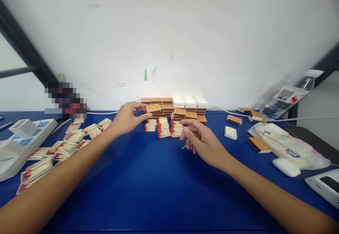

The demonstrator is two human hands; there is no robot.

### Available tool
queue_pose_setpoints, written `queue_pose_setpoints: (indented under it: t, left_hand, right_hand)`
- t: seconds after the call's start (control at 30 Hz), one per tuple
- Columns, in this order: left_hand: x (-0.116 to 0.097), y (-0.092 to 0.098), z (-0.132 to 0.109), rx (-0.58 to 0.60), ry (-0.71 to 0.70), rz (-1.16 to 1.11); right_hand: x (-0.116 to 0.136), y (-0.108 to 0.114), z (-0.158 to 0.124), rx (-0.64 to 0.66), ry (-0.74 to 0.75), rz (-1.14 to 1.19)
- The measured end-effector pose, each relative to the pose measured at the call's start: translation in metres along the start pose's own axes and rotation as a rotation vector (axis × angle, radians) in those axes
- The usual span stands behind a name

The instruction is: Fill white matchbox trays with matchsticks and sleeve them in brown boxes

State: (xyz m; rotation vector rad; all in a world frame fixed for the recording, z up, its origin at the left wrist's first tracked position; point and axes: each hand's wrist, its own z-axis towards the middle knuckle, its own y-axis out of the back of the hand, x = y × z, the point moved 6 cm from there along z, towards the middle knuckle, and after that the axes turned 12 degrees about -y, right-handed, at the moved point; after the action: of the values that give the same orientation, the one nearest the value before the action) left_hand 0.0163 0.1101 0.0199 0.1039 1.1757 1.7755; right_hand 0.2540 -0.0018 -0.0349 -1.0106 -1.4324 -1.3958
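Note:
My left hand (126,118) reaches forward and pinches a brown matchbox (153,108) between thumb and fingers, just in front of a stack of matchboxes (169,107) at the back of the blue table (148,184). My right hand (200,138) hovers to the right of three piles of loose red-tipped matches (163,127). Its fingers are curled around a few matches, and one wooden end (183,147) sticks out below.
Several open trays filled with matches (66,144) lie at the left beside a white power strip (18,142). White inner trays (190,102) top the stack. Loose matchboxes (234,120), a white tray (230,132), plastic bags (287,145) and a white mouse (286,167) lie at the right.

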Motion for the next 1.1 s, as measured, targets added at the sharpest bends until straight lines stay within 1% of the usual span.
queue_pose_setpoints:
  t: [0.07, 0.13, 0.2, 0.33, 0.5, 0.7, 0.83, 1.0, 1.1]
  left_hand:
    - [0.002, -0.006, 0.017, 0.018, -0.013, 0.028]
    - [-0.001, -0.015, 0.033, 0.041, -0.031, 0.048]
    - [-0.004, -0.024, 0.047, 0.039, -0.028, 0.073]
    - [-0.007, -0.038, 0.063, 0.063, -0.025, 0.098]
    - [-0.009, -0.043, 0.068, 0.043, -0.028, 0.148]
    - [-0.013, -0.049, 0.073, 0.007, -0.059, 0.205]
    - [-0.013, -0.054, 0.075, 0.004, -0.077, 0.239]
    - [-0.015, -0.057, 0.074, 0.001, -0.098, 0.301]
    - [-0.021, -0.053, 0.066, -0.006, -0.126, 0.343]
  right_hand:
    - [0.001, 0.001, 0.001, 0.003, 0.014, -0.011]
    - [0.002, 0.001, 0.002, 0.007, 0.026, -0.014]
    - [0.003, 0.003, 0.004, 0.006, 0.03, -0.01]
    - [0.004, 0.007, 0.004, -0.007, 0.052, -0.028]
    - [0.006, 0.006, 0.0, -0.018, 0.096, -0.092]
    - [0.005, 0.006, 0.002, -0.036, 0.113, -0.162]
    - [0.005, 0.008, 0.003, -0.053, 0.117, -0.187]
    - [0.009, 0.012, 0.003, -0.085, 0.159, -0.266]
    - [0.008, 0.02, 0.008, -0.155, 0.198, -0.37]
